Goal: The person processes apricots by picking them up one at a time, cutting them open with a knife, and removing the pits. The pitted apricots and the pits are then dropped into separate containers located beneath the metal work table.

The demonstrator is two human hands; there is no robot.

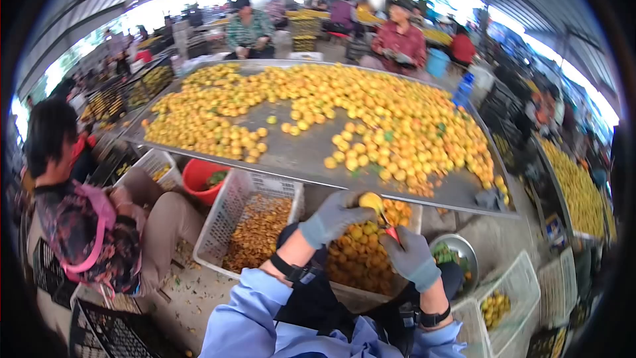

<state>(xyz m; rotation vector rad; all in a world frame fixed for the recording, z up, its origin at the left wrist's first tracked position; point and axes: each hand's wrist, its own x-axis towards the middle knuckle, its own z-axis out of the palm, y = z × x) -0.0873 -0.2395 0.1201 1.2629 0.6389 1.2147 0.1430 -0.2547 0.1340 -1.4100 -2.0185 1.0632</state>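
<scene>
Over the crate in front of my lap, my gloved left hand (336, 215) pinches a yellow apricot (371, 202) at its fingertips. My gloved right hand (412, 260) is closed around a small red-handled tool (392, 233), its thin dark end pointing up toward the fruit. I cannot tell whether this is a knife or shears. Below both hands, a crate holds apricots (361, 252), some yellow, others darker orange. Just beyond, a wide metal table (291, 149) carries a large spread of apricots (397, 119).
A white crate (222, 229) of orange-brown pieces stands left, near a red bucket (204, 182). A metal bowl (467, 252) with green leaves and a white crate (520, 285) are at right. A person (73, 212) sits close on my left; others sit across the table.
</scene>
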